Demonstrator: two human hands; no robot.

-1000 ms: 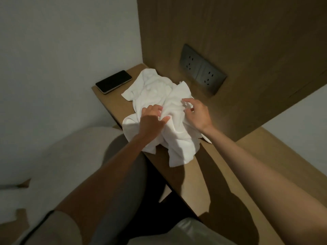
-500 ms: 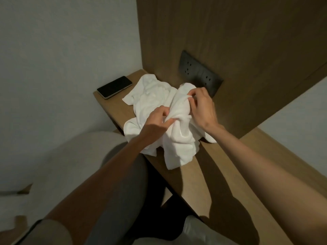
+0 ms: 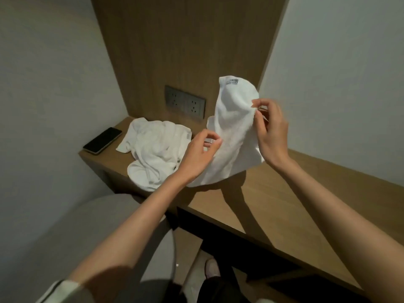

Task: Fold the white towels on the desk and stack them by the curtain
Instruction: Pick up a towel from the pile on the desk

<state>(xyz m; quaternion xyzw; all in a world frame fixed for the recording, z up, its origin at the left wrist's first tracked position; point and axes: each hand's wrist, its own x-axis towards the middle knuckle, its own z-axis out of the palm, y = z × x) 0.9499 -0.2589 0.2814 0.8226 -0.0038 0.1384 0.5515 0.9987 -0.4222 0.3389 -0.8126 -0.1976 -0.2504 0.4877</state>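
A white towel [image 3: 232, 130] hangs in the air above the wooden desk [image 3: 262, 206], its label corner flopping over at the top. My right hand [image 3: 271, 136] pinches its right edge between thumb and fingertips. My left hand [image 3: 196, 156] pinches the towel's lower left edge. A crumpled heap of white towels [image 3: 153, 149] lies on the desk's left end, to the left of my left hand. No curtain shows in this view.
A black phone [image 3: 102, 140] lies at the desk's far left corner, beside the heap. A dark socket panel [image 3: 185, 104] sits on the wood wall behind. A grey chair [image 3: 87, 232] stands below the desk's front edge.
Both hands have lifted one towel out of the heap and carried it up and to the right. The rest of the heap stays crumpled on the desk.
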